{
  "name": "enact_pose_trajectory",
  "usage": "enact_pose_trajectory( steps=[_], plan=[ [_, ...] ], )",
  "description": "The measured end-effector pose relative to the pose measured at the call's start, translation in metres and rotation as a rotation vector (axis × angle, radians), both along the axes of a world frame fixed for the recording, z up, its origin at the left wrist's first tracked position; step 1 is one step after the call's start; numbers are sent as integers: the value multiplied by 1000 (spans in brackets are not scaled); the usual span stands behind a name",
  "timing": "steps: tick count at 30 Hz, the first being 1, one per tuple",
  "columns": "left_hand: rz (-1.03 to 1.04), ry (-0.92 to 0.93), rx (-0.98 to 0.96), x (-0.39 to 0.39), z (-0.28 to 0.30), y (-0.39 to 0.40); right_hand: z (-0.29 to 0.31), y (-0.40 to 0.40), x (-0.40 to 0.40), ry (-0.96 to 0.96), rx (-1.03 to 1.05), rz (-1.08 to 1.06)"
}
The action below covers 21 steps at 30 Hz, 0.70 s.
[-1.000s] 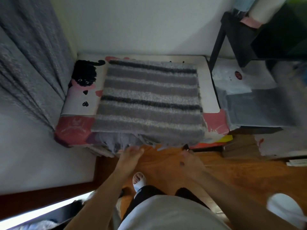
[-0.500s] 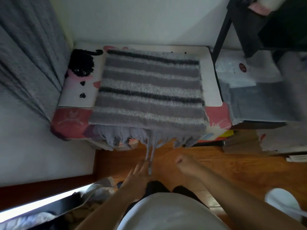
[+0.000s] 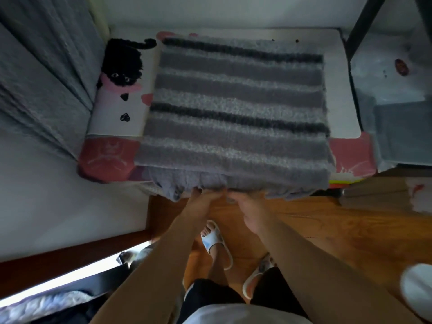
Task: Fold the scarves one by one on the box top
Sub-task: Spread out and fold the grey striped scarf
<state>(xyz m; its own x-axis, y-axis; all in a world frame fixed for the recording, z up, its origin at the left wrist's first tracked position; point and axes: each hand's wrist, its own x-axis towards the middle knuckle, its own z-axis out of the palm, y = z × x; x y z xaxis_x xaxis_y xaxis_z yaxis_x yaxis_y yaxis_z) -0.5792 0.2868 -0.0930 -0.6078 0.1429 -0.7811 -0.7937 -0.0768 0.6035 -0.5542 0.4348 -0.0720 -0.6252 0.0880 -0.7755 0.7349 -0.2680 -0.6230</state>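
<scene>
1. Here, both forearms reached forward and up from the bottom of the view, converging at the near edge of the box (image 3: 109, 155).
2. The left hand (image 3: 201, 204) lay palm down with its fingers pushed into the hanging fringe (image 3: 173, 188); they were curled round some strands, though blur hid the exact hold.
3. The right hand (image 3: 252, 206) sat just beside it, almost touching, with its fingers bent at the same edge; whether they gripped cloth or only touched it could not be told.
4. One scarf (image 3: 238, 113) was visible, grey with pale bands and two dark stripes.
5. It lay flat on the box top in a roughly square folded pad, covering the middle and right of the lid.
6. Its stripes ran left to right, so the folded length ran away from the person, with the fringed end nearest them.
7. That near end drooped over the front edge of the box, above the wooden floor (image 3: 327, 230).
8. The box top showed bare on the left, where a black cat (image 3: 124, 64) was printed, and in a narrow strip on the right.
9. Two slippered feet (image 3: 216, 239) stood on the floor below the hands.
10. A grey curtain (image 3: 46, 66) hung at the left.
</scene>
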Motion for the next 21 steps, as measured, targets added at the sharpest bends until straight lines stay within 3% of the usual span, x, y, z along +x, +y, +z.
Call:
enact_pose_trajectory(
  steps=[2,5,12,16,21],
  plan=[
    [1,84,-15,-2,-1,1,8,4,15,63,54,-9],
    [54,154,32,2,25,8,32,16,28,124,-85,-74],
    [324,100,427,28,71,4,75,31,40,115,-287,-108],
    [452,192,368,23,101,9,94,34,38,173,-327,-87],
    [400,373,88,-11,121,-5,126,47,8,279,-174,-50]
  ],
)
